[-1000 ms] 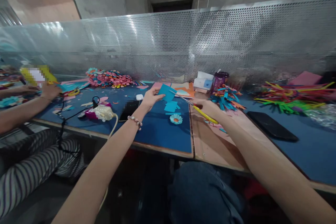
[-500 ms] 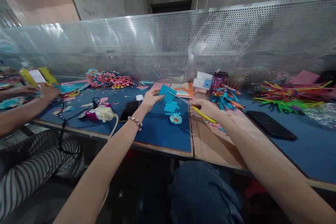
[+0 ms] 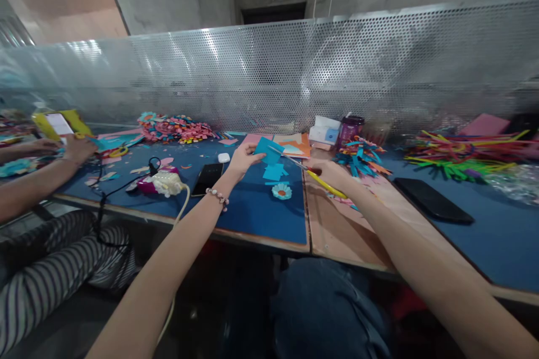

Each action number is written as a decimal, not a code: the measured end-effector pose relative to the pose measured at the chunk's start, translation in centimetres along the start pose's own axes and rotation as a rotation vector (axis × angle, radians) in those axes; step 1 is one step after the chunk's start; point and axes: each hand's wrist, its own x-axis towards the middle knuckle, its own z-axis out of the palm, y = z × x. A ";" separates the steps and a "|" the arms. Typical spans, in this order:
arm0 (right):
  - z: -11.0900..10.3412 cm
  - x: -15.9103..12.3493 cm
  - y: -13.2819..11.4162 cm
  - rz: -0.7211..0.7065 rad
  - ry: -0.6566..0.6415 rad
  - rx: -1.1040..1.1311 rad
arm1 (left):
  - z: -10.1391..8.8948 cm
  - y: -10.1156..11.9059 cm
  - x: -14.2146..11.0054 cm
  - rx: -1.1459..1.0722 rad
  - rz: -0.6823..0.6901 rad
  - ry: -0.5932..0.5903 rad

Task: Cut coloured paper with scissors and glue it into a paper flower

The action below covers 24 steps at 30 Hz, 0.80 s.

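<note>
Head view is showing the left hand (image 3: 244, 160) pinching a blue square sheet (image 3: 266, 146) between thumb and fingers, while the right hand (image 3: 330, 174) is curling around the yellow handles of a pair of scissors (image 3: 320, 181). The sheet is hovering above the tabletop (image 3: 261, 221), just behind a loose heap of blue pieces (image 3: 274, 171), and the blades are meeting it from its right side; whether they are already biting into it, I cannot tell.

For good cutting, the left thumb and fingers should be keeping clear of the blade line, holding the sheet flat and lightly taut. The right hand should be steering smoothly, and turning the sheet is probably working better than twisting the wrist.

The sheet is looking thin, matte and straight-edged, like foam or card. A narrow blue strip (image 3: 277, 183) is lying just in front of the heap, and nearer still a pale blue flower (image 3: 282, 191) is showing scalloped petals around an orange centre. Behind the right hand, blue and orange strips (image 3: 362, 156) are bunching into a shaggy tangle, while glossy metal scissor blades are contrasting with the dull sheet.
</note>
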 end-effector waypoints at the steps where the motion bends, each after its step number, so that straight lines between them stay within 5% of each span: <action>1: 0.0 0.0 0.0 0.003 0.004 -0.001 | 0.0 -0.1 0.0 0.004 -0.004 -0.001; 24: 0.3 0.3 0.0 -0.002 0.005 0.048 | 0.2 0.5 -0.4 0.016 0.006 -0.024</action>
